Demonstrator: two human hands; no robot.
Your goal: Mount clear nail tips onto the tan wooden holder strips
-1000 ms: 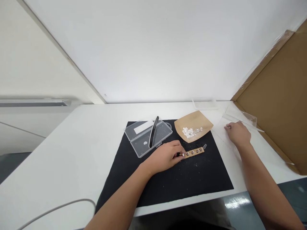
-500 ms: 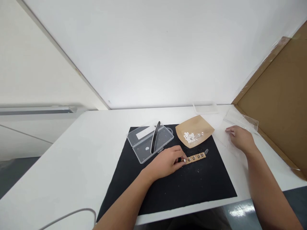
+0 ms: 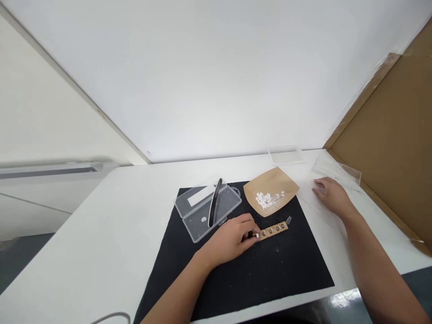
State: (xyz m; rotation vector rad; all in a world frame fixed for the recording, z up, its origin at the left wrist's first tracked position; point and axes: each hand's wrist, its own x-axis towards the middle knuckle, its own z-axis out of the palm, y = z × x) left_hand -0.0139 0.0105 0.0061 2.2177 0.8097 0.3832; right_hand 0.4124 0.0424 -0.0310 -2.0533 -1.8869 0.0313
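My left hand (image 3: 234, 236) rests on the black mat with thumb and fingers closed on the left end of a narrow tan strip (image 3: 274, 231). Several shiny round metal pieces sit in a row along the strip. A small white piece (image 3: 257, 235) shows at the left fingertips. By the strip's right end is a small clear nail-shaped tip (image 3: 288, 220). To the right, on the white table, my right hand (image 3: 332, 198) has its thumb and fingers bent together; what is between them, if anything, I cannot make out.
An open clear plastic case (image 3: 194, 229) with a black-and-white curved nail file (image 3: 214, 202) across it lies on the black mat (image 3: 270, 279). A tan tray (image 3: 285, 180) holds small white pieces. Clear plastic boxes (image 3: 286, 155) stand behind; a cardboard panel (image 3: 388, 135) rises at right.
The whole view has shifted slightly, so the mat sits lower. My right thumb and fingers have bent closer together. The left hand keeps hold of the strip's end.
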